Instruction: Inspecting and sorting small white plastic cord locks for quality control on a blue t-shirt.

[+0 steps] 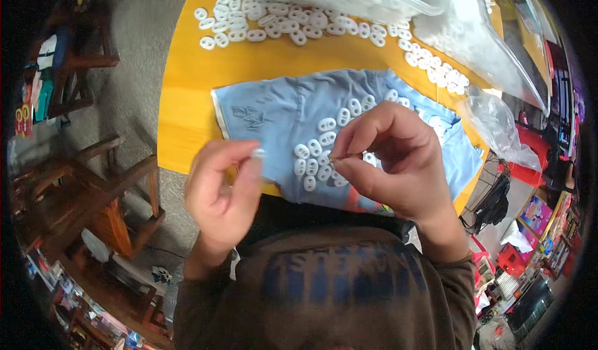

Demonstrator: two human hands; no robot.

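The left hand (221, 188) pinched a small white bead (257, 154); the right hand (392, 163) pinched a thin pin (339, 159), just above white beads (314, 157) on blue cloth (274, 116).

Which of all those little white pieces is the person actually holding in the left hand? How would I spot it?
Start at the yellow table, then find the light blue cloth near its front edge. Just in front of the cloth, the left hand pinches one white piece at its fingertips: it alone is raised, while the others lie on the cloth or table.
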